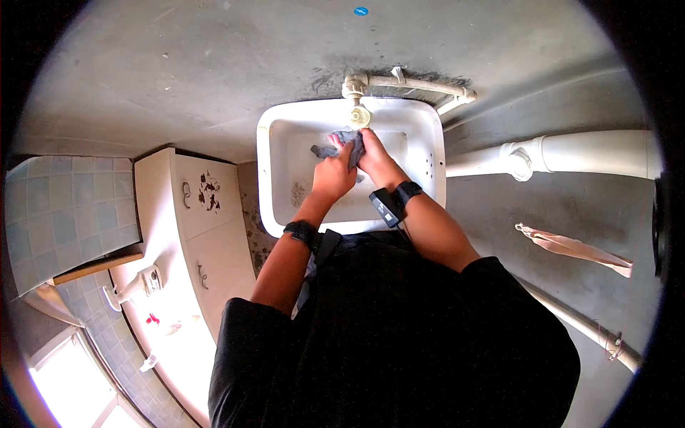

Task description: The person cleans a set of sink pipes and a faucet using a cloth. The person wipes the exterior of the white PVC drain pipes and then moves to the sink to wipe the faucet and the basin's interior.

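A wet-looking grey cloth (324, 151) is bunched between my two hands over a white sink basin (266, 176). My left hand (334, 174) grips the cloth from the left, its thumb pressed on the folds. On the right side, my right hand (374, 153) holds the same cloth, partly hidden behind it. Just above the hands is a pale plastic tap (359, 116), joined to a pipe on the wall. The basin floor bears dark specks at its lower left. Whether water runs from the tap cannot be seen.
A white cabinet (214, 235) with metal handles stands left of the basin. Thick white drainpipe (583, 154) runs along the right side. A pinkish cloth strip (578, 249) hangs at the right. Small things lie on the bright counter (176, 348) at lower left.
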`<state>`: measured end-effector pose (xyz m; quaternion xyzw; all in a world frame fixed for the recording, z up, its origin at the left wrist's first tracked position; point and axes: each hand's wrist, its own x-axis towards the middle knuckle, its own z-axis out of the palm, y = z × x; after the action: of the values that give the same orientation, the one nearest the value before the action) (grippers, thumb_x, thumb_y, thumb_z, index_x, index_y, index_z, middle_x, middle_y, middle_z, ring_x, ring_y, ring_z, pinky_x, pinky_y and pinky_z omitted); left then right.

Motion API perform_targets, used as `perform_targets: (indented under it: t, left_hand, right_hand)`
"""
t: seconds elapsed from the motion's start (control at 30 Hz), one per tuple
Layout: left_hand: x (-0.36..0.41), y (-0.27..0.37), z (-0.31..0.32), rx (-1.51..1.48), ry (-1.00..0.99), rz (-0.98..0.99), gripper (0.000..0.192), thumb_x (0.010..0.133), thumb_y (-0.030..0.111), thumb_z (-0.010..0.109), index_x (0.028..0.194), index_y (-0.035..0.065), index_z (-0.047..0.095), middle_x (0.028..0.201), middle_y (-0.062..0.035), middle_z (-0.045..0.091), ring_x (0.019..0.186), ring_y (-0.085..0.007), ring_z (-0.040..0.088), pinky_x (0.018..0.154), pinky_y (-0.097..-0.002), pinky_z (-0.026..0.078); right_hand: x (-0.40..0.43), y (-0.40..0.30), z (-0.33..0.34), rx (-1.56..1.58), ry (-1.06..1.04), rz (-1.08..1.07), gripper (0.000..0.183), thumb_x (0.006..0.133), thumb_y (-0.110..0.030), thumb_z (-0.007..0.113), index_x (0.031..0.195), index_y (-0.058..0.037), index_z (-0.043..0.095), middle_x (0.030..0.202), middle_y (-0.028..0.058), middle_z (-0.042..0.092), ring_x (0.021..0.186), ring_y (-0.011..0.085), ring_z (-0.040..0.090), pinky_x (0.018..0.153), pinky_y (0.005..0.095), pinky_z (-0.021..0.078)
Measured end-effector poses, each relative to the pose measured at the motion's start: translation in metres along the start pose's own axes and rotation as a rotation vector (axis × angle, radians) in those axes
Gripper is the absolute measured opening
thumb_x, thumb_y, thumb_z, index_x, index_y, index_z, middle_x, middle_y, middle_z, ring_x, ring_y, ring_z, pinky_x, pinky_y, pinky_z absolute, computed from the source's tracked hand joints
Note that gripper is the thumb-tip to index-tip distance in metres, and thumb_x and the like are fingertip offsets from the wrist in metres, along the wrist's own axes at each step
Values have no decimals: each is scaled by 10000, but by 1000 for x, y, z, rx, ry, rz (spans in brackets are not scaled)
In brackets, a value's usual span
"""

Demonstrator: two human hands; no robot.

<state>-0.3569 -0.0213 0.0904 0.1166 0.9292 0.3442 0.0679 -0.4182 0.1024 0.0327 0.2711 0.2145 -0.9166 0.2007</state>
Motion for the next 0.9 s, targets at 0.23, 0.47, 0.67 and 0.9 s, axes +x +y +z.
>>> perform_targets:
  t: [0.23,0.47,0.67,0.9]
  left_hand:
    - [-7,-27,-2,-161,7,124,490,749,103,580,1237,144,588,807,-219,652,752,-409,637,726,-474,516]
    - [-7,-41,-5,-422,-1,-152,422,716,130,658,1130,56,623,801,-223,659,748,-373,658,706,-409,521]
    - [-3,-52,4,-420,48,-231,392,702,184,680,1046,3,630,853,-227,669,833,-372,661,748,-423,514]
    - [4,-56,2,-608,-104,-131,399,752,209,716,1069,-14,620,892,-182,679,799,-253,665,729,-352,511]
  right_hand:
    - [-3,-4,-3,29,-78,107,319,990,-259,454,1201,-22,479,1085,211,578,758,215,572,675,311,533]
    - [-20,6,20,-465,42,76,188,788,-194,772,837,-161,594,711,-24,561,608,90,524,547,270,438]
    - [-19,8,35,-581,113,-44,224,760,-213,792,826,-147,588,710,-12,552,590,130,528,524,299,438]
    - [5,-2,10,-436,243,-80,217,835,-237,714,945,-93,594,781,48,597,666,201,574,603,344,479]
